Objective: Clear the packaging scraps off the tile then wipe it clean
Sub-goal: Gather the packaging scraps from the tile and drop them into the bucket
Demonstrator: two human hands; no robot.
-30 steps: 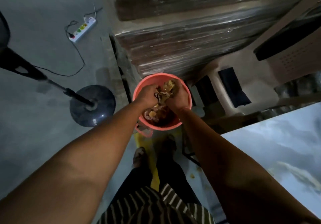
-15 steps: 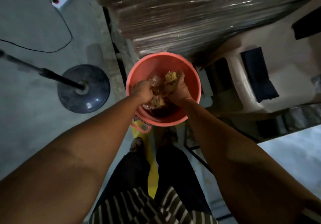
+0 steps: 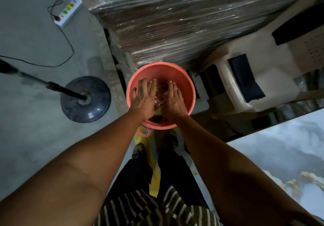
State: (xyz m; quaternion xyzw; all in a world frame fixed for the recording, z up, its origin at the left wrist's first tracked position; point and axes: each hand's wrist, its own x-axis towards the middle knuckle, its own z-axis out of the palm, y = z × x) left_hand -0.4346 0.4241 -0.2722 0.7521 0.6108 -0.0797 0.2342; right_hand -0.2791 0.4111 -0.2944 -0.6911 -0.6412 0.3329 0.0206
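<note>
A salmon-pink bucket (image 3: 185, 83) stands on the floor in front of my feet. Brown and yellowish packaging scraps (image 3: 160, 92) lie inside it, partly hidden by my hands. My left hand (image 3: 143, 99) hovers over the bucket's left half, fingers straight and spread. My right hand (image 3: 173, 99) is beside it, fingers straight too, with a red thread at the wrist. Neither hand holds anything. The glossy grey marbled tile (image 3: 280, 152) lies at the lower right, with yellowish residue (image 3: 308, 178) near its right edge.
A shrink-wrapped stack of boxed tiles (image 3: 184, 18) rises just behind the bucket. A fan stand with a round dark base (image 3: 85, 99) sits left on the concrete floor. A power strip (image 3: 68, 13) with its cable lies far left. A beige plastic chair (image 3: 245, 78) stands right.
Both hands were curled around a bundle of scraps above the bucket. They have now spread flat and the scraps lie in the bucket.
</note>
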